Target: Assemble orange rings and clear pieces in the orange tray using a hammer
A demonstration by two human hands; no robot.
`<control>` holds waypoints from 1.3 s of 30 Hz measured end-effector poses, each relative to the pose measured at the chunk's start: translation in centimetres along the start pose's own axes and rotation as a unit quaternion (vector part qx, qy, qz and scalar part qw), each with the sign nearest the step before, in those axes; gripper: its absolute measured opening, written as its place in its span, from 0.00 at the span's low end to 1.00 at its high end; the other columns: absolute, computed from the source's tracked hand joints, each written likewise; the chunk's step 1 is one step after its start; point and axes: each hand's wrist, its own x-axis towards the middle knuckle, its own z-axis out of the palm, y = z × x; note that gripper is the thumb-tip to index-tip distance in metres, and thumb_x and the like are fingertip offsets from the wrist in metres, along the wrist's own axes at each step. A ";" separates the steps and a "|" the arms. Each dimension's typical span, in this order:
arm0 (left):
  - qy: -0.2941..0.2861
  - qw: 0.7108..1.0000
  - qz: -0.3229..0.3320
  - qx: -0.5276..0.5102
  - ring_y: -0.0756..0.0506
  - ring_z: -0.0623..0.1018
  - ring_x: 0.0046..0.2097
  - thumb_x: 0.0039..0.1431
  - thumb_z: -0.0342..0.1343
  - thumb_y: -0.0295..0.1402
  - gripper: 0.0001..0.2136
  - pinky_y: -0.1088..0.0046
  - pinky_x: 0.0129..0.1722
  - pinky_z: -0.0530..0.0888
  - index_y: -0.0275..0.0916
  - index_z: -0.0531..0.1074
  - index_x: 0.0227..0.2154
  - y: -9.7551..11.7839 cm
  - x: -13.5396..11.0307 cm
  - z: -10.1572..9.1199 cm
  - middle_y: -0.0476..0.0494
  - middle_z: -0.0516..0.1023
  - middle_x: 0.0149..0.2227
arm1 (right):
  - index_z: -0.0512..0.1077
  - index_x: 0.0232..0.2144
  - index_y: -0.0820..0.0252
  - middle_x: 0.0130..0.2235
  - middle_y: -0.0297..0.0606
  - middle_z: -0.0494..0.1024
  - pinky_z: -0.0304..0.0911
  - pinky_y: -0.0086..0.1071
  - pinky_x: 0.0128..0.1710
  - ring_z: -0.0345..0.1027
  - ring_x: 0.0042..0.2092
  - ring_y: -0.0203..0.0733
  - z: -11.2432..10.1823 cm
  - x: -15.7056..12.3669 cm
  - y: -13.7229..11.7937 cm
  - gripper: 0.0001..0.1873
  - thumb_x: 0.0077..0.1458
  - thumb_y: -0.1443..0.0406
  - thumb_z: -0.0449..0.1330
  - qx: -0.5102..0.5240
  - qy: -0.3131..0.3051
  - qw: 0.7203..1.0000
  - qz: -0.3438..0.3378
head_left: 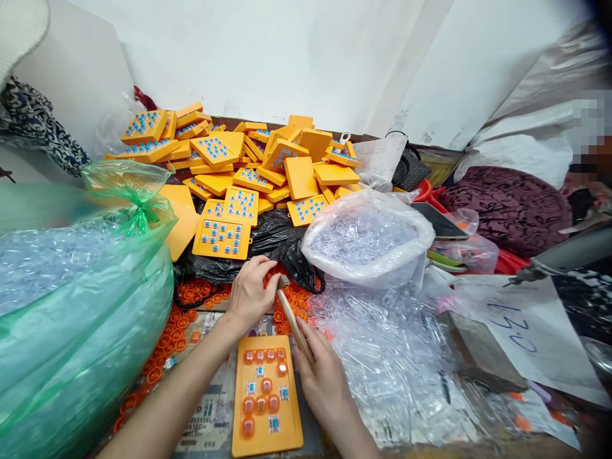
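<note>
My right hand is wrapped round the wooden handle of a small hammer, whose metal head points away from me. Just left of that head, my left hand is over a heap of orange ring-shaped caps; its fingers are curled in, and what they hold, if anything, is hidden. Below both hands lies a yellow-orange panel. Several translucent orange caps sit on it, in a row along its top and in a group lower down. A few bare blue-and-white switches show between them.
Yellow panels with blue switches are piled at the back on black plastic. A green bag of clear parts bulges at left. On the right are a white bag, loose clear pieces and a metal block.
</note>
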 end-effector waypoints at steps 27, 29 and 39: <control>-0.065 0.768 -0.506 -0.388 0.36 0.70 0.58 0.43 0.68 0.42 0.34 0.62 0.55 0.70 0.36 0.63 0.52 3.3 -13.9 -8.0 0.28 0.65 0.60 | 0.76 0.40 0.60 0.39 0.44 0.79 0.63 0.47 0.48 0.72 0.45 0.51 -9.1 19.2 -1.6 0.09 0.56 0.64 0.60 -0.324 0.039 0.945 -0.013; -0.071 0.746 -0.516 -0.415 0.38 0.70 0.58 0.46 0.67 0.41 0.32 0.63 0.58 0.67 0.36 0.63 0.54 3.5 -13.7 -8.2 0.30 0.66 0.60 | 0.74 0.44 0.60 0.42 0.47 0.79 0.61 0.47 0.49 0.71 0.47 0.54 -9.6 17.5 -2.4 0.13 0.57 0.64 0.57 -0.281 0.093 0.955 -0.030; -0.038 0.625 -0.622 -0.471 0.38 0.65 0.62 0.41 0.69 0.34 0.36 0.62 0.62 0.61 0.36 0.63 0.55 4.6 -12.1 -9.0 0.33 0.65 0.61 | 0.66 0.43 0.57 0.32 0.38 0.77 0.70 0.35 0.34 0.75 0.34 0.43 -1.1 -4.9 -1.8 0.14 0.58 0.56 0.56 0.067 -0.050 0.988 0.130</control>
